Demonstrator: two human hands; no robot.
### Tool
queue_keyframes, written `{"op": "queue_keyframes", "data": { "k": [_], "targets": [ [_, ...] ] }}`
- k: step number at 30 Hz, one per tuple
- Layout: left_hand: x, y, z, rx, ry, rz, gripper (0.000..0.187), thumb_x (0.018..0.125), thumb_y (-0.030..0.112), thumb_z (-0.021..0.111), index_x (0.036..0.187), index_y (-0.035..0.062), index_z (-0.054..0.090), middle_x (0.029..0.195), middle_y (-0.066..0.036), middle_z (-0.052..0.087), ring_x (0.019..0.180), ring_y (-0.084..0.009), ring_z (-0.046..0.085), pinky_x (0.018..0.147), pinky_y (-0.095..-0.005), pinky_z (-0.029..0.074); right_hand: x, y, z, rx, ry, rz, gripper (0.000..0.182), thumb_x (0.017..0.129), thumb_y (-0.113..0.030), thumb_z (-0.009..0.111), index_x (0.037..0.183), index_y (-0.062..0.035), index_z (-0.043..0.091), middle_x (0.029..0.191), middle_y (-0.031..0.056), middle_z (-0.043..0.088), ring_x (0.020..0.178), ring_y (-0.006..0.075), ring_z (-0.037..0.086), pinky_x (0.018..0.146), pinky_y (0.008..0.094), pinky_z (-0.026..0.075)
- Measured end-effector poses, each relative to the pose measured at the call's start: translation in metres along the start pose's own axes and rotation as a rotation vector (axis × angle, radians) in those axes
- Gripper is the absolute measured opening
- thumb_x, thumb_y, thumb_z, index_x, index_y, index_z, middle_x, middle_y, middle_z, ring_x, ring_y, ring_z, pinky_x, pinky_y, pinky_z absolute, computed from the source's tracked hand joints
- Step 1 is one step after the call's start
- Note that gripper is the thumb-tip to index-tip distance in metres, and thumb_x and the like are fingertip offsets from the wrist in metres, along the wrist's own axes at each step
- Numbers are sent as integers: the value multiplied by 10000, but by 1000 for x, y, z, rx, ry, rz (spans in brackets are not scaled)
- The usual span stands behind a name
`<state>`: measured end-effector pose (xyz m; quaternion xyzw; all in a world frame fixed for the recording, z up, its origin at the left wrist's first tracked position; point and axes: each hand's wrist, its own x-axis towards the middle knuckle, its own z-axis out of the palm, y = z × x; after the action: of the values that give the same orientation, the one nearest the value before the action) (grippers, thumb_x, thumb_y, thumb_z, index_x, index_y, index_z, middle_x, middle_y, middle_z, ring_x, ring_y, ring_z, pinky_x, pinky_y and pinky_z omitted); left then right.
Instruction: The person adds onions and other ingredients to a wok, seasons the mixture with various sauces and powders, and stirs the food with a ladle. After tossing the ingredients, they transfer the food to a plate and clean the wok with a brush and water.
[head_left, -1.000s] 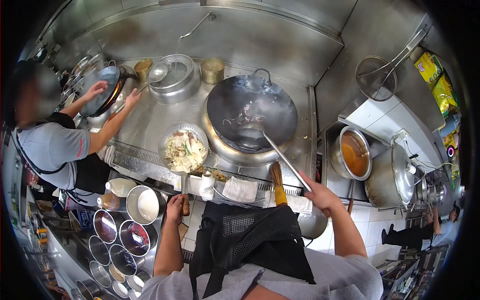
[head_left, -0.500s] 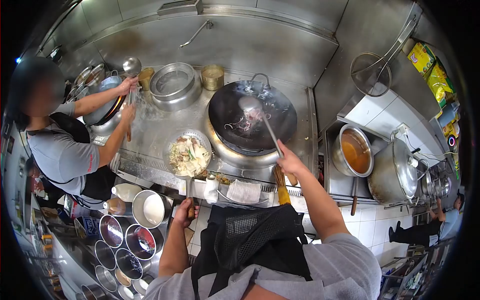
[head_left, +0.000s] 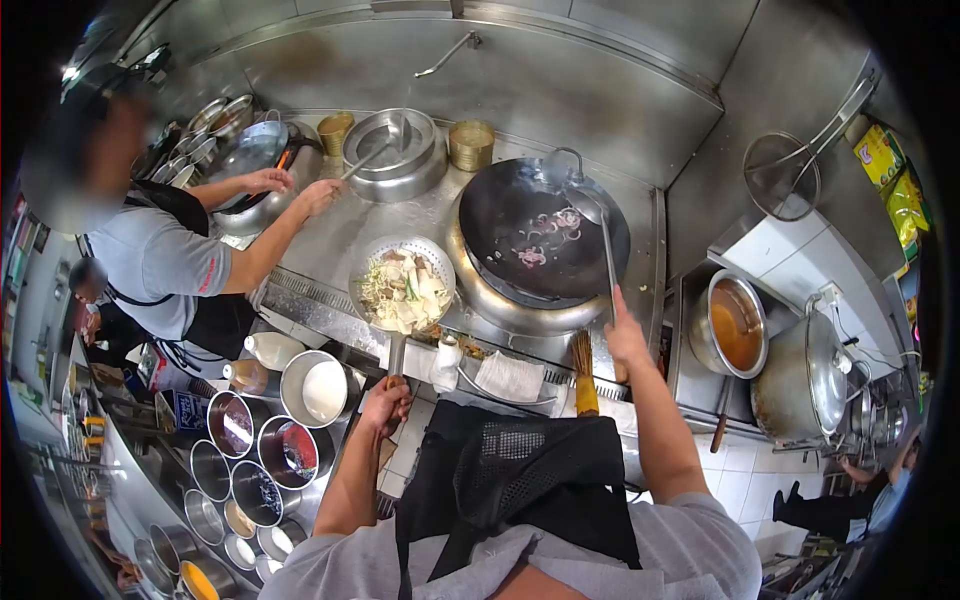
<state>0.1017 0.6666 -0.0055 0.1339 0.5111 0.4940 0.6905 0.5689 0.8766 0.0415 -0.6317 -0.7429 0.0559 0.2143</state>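
Note:
My left hand (head_left: 388, 405) is closed round the handle of a perforated strainer (head_left: 397, 352). Sliced pale pieces, bean sprouts and some green bits (head_left: 405, 290) fill the strainer, which is beside the wok's left edge. My right hand (head_left: 626, 340) grips the long handle of a ladle (head_left: 608, 245). Its bowl is inside the black wok (head_left: 500, 215), near the far right wall. Purple-edged onion rings (head_left: 540, 250) lie spread over the wok's bottom. Faint steam or smoke shows at the far rim.
At left, a co-worker (head_left: 165, 240) holds a ladle over a round metal pot (head_left: 395, 160). Several sauce containers (head_left: 322, 390) stand at lower left. A bamboo brush (head_left: 584, 375) and folded cloth (head_left: 508, 377) line the front edge. At right are a bowl of brown liquid (head_left: 735, 320) and a lidded pot (head_left: 800, 375).
My ladle has gone from the wok's middle to its far right side, and the onion rings show more plainly. The co-worker's ladle has swung over the round pot. The whole view has shifted.

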Motion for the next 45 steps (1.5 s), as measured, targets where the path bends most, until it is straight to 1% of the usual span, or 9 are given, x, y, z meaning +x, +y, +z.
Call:
{"op": "queue_keyframes", "data": {
  "k": [4, 15, 17, 23, 27, 29, 34, 40, 45],
  "targets": [
    [-50, 42, 36, 70, 3, 43, 204, 881, 109, 640, 987, 89, 467, 656, -25, 473, 493, -122, 471, 407, -274, 429, -10, -57, -50, 680, -478, 456, 836, 890, -5, 533, 1585, -299, 176, 748, 84, 589, 499, 137, 485, 473, 328, 455],
    [3, 85, 157, 106, -207, 37, 180, 881, 91, 623, 972, 86, 468, 699, -27, 498, 483, -113, 468, 408, -273, 413, -75, -115, -157, 951, -465, 348, 817, 916, 39, 478, 1590, -291, 156, 733, 38, 557, 503, 78, 470, 443, 281, 424],
    [20, 84, 182, 74, -278, 59, 195, 871, 69, 623, 974, 88, 459, 699, -30, 503, 484, -117, 472, 409, -275, 415, -51, -116, -164, 578, -397, 45, 844, 913, 26, 499, 1593, -294, 116, 762, 58, 577, 543, 82, 495, 475, 296, 444],
    [45, 91, 291, 113, -320, 325, 255, 892, 52, 600, 1018, 96, 383, 684, -34, 475, 464, -127, 457, 382, -302, 408, -7, -161, -220, 177, -154, 49, 833, 916, -63, 538, 1582, -288, 92, 941, 317, 662, 812, 515, 614, 747, 548, 465],
    [87, 61, 357, -1, -350, 341, 258, 920, 60, 593, 1036, 124, 371, 692, -19, 463, 491, -114, 449, 390, -295, 408, -10, -149, -196, 257, -181, 199, 827, 931, -67, 518, 1587, -276, 61, 784, 233, 660, 613, 370, 626, 618, 475, 485],
    [100, 55, 358, 3, -349, 207, 214, 909, 86, 604, 1005, 114, 414, 700, -31, 497, 494, -124, 478, 393, -306, 414, -23, -168, -181, 1136, -342, 527, 782, 953, -74, 525, 1585, -311, 130, 663, 3, 477, 484, 107, 452, 459, 271, 423],
    [94, 34, 303, 26, -294, -130, 162, 879, 99, 623, 933, 132, 474, 662, -24, 509, 480, -137, 492, 395, -320, 419, -10, -120, -133, 2360, -575, 965, 555, 1000, -86, 474, 1482, -323, 334, 748, 25, 484, 488, 67, 429, 457, 248, 390],
    [108, 70, 267, 475, -115, 63, 193, 878, 95, 616, 1028, 87, 495, 691, -45, 529, 458, -145, 493, 386, -310, 421, 3, -77, -132, 2386, -774, 732, 458, 1005, -82, 471, 1401, -311, 456, 778, 25, 491, 535, 60, 459, 486, 241, 408],
    [152, 124, 214, 1075, 122, 433, 427, 766, 123, 661, 1150, -14, 534, 799, -184, 669, 578, -277, 663, 524, -402, 528, 34, -68, -174, 1771, -677, 615, 699, 976, -56, 484, 1565, -297, 196, 739, 9, 459, 490, 64, 425, 438, 243, 382]
  ]
}}
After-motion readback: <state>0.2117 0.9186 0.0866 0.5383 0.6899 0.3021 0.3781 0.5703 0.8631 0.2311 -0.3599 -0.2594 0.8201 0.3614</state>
